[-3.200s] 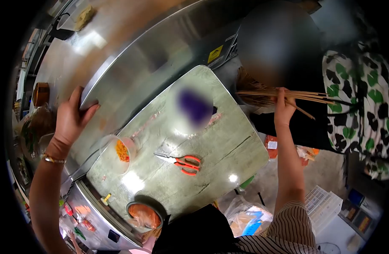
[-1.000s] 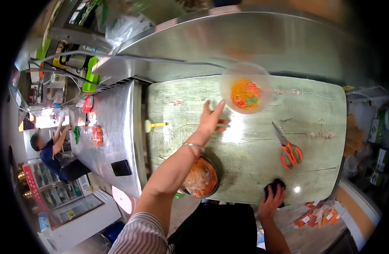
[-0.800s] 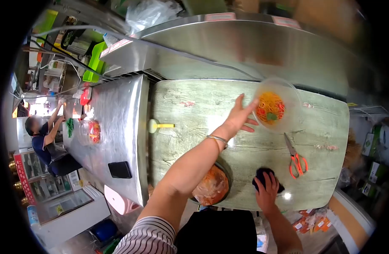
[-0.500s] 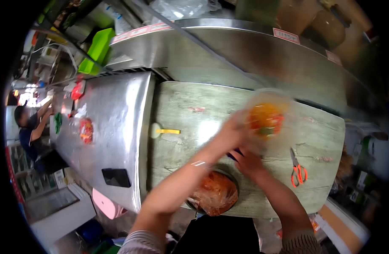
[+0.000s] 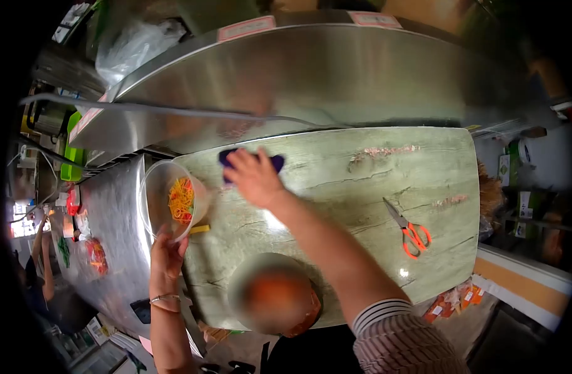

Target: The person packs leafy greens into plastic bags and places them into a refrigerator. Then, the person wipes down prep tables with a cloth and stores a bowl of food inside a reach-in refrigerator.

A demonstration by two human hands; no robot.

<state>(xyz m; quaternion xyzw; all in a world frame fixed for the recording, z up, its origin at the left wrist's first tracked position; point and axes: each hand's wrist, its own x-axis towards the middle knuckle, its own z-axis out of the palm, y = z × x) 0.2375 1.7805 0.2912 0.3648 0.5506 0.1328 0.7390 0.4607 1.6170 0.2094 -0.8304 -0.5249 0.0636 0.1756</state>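
Note:
My left hand grips the rim of a clear plastic tub, tilted at the table's left end. Inside lie yellow, orange and red strands that look like rubber bands. My right hand lies spread and flat on a dark purple cloth, pressed to the table near its back edge. Scissors with orange handles rest to the right, apart from both hands. Near my body, a bowl of something reddish is largely hidden by a blurred patch.
Along the back of the marbled green table runs a metal ledge, with a grey cable crossing in front. At left, a steel counter holds a red-filled bag. Another person works beyond it.
The tub has moved left, from over the table's right half to its left end. My right hand has come to the back of the table with the cloth. The view has turned.

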